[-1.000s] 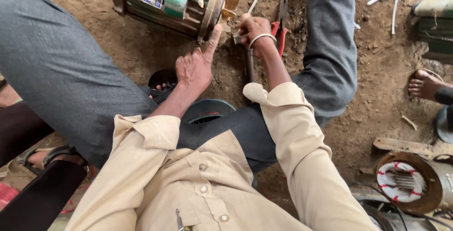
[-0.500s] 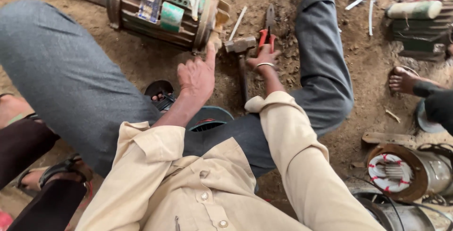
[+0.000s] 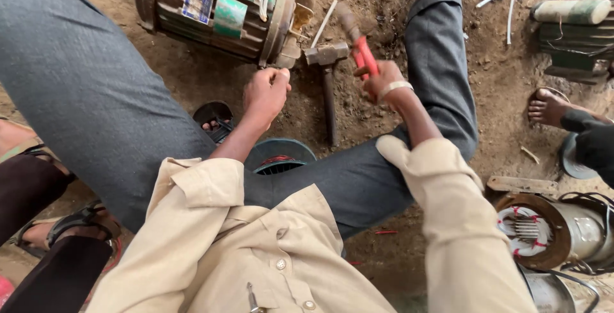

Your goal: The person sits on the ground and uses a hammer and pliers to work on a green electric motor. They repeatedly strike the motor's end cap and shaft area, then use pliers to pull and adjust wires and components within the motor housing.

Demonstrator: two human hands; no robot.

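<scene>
While the person sits on the bare dirt ground [image 3: 192, 89] with both legs in grey trousers spread wide, the right hand [image 3: 382, 81] is closed around the red handles of a pair of pliers [image 3: 358, 44], fingers clamped together on the grips. The pliers point up and away from the wrist, and their dark head lies just beside the head of a hammer [image 3: 327, 63]. That hammer rests on the ground between the legs, its handle running back toward the body. A pale bangle [image 3: 395, 87] circles the right wrist.

The left hand [image 3: 265, 92] is curled into a loose fist, fingers drawn together; whether anything is held inside it cannot be told. It hangs near the end face of an electric motor [image 3: 217, 9], which lies on its side on the ground, ribbed casing upward, with a terminal block and loose wires on top. A thin pale rod [image 3: 324, 24] lies just right of the motor.

Below the left forearm, a dark round fan cover [image 3: 281, 158] sits between the thighs. At the lower right lies a stator housing [image 3: 543, 230] with red and white windings. Another person's bare foot [image 3: 549, 108] rests on the ground at the right edge.
</scene>
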